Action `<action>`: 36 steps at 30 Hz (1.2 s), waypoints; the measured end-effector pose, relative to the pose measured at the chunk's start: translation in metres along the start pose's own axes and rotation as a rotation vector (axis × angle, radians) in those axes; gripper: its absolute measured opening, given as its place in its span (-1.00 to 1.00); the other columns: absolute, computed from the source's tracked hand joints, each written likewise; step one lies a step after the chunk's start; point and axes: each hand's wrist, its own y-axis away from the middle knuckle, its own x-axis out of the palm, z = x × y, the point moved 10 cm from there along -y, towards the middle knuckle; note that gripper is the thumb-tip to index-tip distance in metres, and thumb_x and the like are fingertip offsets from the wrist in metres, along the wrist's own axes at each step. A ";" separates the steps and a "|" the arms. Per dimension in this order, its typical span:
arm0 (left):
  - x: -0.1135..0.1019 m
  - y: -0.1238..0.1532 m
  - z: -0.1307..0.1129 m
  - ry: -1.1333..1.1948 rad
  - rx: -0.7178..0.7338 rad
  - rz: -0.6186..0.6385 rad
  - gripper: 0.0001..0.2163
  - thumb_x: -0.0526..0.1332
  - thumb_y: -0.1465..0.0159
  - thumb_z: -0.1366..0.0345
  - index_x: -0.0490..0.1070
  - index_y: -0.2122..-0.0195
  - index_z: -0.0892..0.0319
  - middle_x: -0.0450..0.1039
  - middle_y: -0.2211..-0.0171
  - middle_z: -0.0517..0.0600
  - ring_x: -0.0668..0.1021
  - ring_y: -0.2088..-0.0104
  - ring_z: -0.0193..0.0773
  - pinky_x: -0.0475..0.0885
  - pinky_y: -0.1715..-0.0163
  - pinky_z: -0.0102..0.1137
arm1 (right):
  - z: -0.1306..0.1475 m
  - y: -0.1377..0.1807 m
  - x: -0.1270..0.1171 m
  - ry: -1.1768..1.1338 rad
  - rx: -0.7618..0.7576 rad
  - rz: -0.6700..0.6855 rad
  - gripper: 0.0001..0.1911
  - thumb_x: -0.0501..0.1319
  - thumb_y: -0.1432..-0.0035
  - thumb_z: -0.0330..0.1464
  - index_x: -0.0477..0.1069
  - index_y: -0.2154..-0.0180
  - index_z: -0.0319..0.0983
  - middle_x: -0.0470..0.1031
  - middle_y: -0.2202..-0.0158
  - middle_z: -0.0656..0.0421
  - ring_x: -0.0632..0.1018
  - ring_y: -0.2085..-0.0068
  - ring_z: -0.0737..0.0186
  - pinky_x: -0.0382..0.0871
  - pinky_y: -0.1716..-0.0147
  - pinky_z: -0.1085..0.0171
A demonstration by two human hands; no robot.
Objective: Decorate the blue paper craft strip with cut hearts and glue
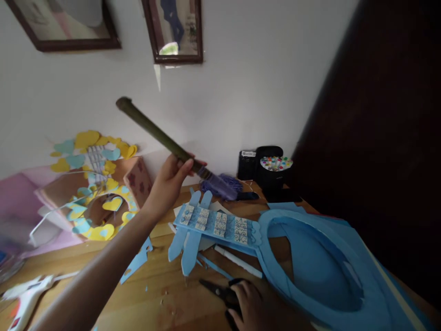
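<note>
My left hand [175,172] is closed around a green stick [155,131], raised and tilted above the table. Its lower end carries blurred purple strands, perhaps yarn [222,186]. Low in the view, my right hand [246,301] has its fingers curled at the handles of black scissors [218,290], which lie on the wood with the blades toward the left. Between the hands sits a blue foam craft [213,227]: a strip with patterned white squares and pointed slats, joined to an oval ring [275,220]. A white marker [237,261] lies below the strip.
A decorated box with yellow and blue hearts [103,232] stands left. A white glue gun [32,296] rests at the lower left. Purple yarn [232,182] and a black case of markers [275,170] are by the wall. Blue sheets [368,257] lie right.
</note>
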 end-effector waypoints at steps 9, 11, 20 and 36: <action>-0.084 0.174 0.012 -0.036 -0.357 -0.396 -0.82 0.26 -0.15 0.17 0.39 0.32 0.16 0.57 0.42 0.01 0.59 0.36 -0.21 0.49 0.29 -0.32 | 0.074 -0.020 -0.071 -0.752 -0.071 -0.143 -0.86 0.09 -0.25 -0.37 0.34 0.14 -0.16 0.46 0.27 0.14 0.53 0.27 0.24 0.46 0.31 0.32; -0.093 0.199 0.008 -0.042 -0.362 -0.479 -0.83 0.28 -0.14 0.19 0.39 0.33 0.14 0.57 0.43 0.00 0.60 0.36 -0.21 0.51 0.28 -0.32 | 0.100 -0.019 -0.092 -0.734 -0.139 -0.265 -0.80 0.22 -0.17 -0.32 0.36 0.13 -0.15 0.43 0.26 0.14 0.50 0.25 0.20 0.45 0.28 0.26; -0.128 0.266 0.014 0.079 -0.471 -0.679 -0.79 0.27 -0.17 0.14 0.40 0.29 0.16 0.58 0.39 -0.01 0.61 0.27 -0.21 0.52 0.22 -0.34 | 0.199 -0.001 -0.099 -0.523 -0.481 -0.341 -0.88 0.26 -0.12 -0.49 0.51 0.33 -0.15 0.55 0.41 0.19 0.52 0.37 0.25 0.40 0.34 0.28; -0.192 0.320 0.043 0.247 -0.451 -1.116 -0.84 0.22 -0.22 0.18 0.41 0.26 0.15 0.47 0.45 -0.13 0.55 0.40 -0.39 0.49 0.39 -0.51 | 0.093 -0.019 -0.097 -0.794 0.010 -0.105 -0.91 0.31 -0.02 -0.36 0.46 0.50 -0.17 0.45 0.53 0.20 0.46 0.49 0.28 0.38 0.52 0.36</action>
